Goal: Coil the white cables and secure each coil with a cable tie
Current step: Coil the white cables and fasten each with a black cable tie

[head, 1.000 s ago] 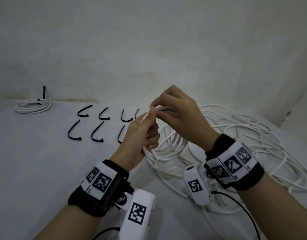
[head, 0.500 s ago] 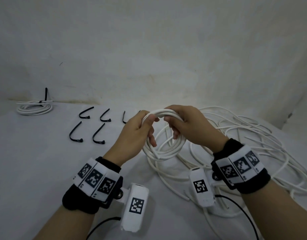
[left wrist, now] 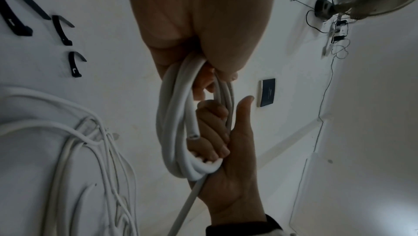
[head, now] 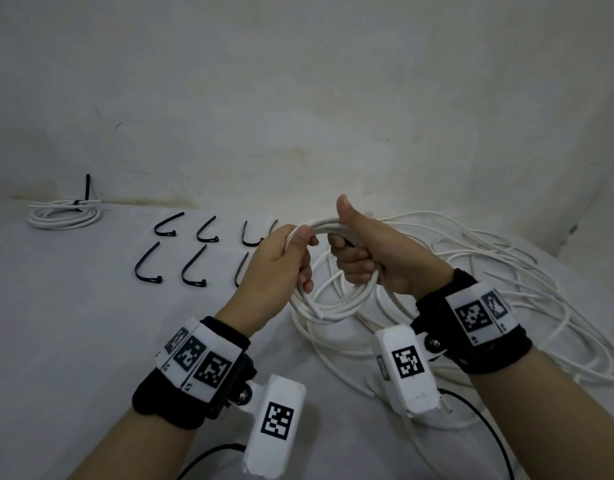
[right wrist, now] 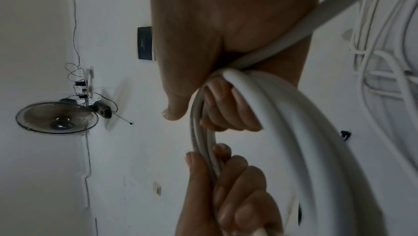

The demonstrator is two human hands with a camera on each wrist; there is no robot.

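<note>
Both hands grasp the coil (head: 328, 299): left hand (head: 281, 265) pinches the loops, right hand (head: 375, 251) clenches them, thumb raised. Keep turns stacked evenly before reaching for a tie (head: 191, 270).

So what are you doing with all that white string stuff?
It's cable, not string. Both hands are holding one coil of white cable up over the table: the left hand grips its top, and the right hand has its fingers through the loops, thumb up. No tie is on it yet. Black cable ties wait in rows, a finished coil lies far left, and loose cable is piled right.
</note>
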